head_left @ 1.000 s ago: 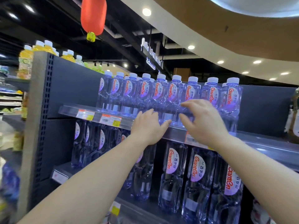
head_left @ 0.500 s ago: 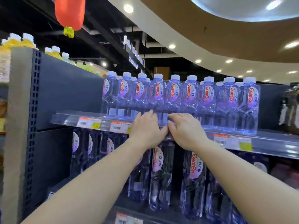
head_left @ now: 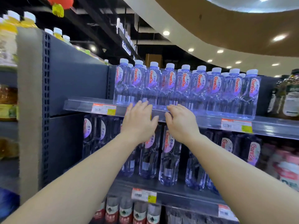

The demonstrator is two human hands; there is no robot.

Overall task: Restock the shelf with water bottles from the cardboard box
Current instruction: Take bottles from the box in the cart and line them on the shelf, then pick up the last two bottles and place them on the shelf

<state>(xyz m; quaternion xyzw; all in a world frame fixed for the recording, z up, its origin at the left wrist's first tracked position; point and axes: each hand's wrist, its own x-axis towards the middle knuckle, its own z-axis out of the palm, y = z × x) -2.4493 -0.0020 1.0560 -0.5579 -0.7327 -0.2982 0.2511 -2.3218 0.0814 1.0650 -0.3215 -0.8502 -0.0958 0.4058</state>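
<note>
A row of small clear water bottles (head_left: 184, 88) with white caps and red-lettered labels stands along the upper shelf (head_left: 202, 120). My left hand (head_left: 139, 122) and my right hand (head_left: 181, 123) are side by side at the shelf's clear front rail, fingers stretched forward near the bases of the middle bottles. Neither hand holds a bottle. Taller water bottles (head_left: 168, 156) fill the shelf below, partly hidden by my arms. The cardboard box is out of view.
A grey shelf upright (head_left: 30, 110) stands at the left, with yellow drink bottles (head_left: 9, 23) on top. Dark bottles (head_left: 288, 97) sit at the right end of the upper shelf. Red-labelled bottles (head_left: 126, 210) line the bottom shelf. Price tags (head_left: 103, 109) hang on the rails.
My right hand has dropped from the bottle labels to the shelf rail beside my left hand. The view has shifted left and down, showing the lower shelves.
</note>
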